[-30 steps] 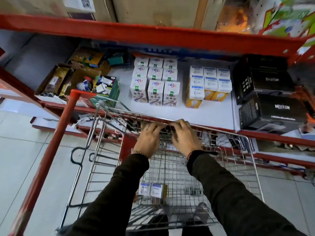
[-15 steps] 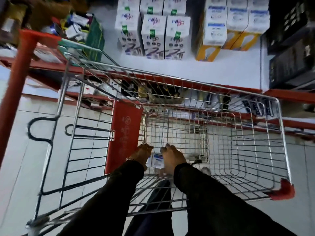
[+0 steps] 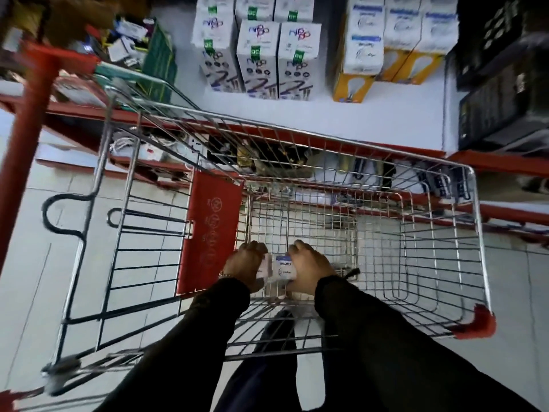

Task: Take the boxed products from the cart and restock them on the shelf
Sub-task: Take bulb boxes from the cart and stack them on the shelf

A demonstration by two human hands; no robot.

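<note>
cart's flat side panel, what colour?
Red panel with faint printing, clearest in the head view.

The cart point(image 3: 297, 138) is bare metal wire, bright and shiny, with a red plastic corner cap point(image 3: 481, 322) and a flat red panel point(image 3: 212, 227) that looks like matt plastic. The small boxes point(image 3: 282, 267) between the left hand point(image 3: 248, 267) and right hand point(image 3: 309, 270) are printed white cardboard. The sleeves point(image 3: 386, 337) are dark matt cloth. The shelf point(image 3: 386, 120) has a smooth white board framed in red painted metal. The white boxes point(image 3: 276, 55) on it are glossy printed cardboard. The floor point(image 3: 26, 263) is pale smooth tile with a slight sheen.
</note>
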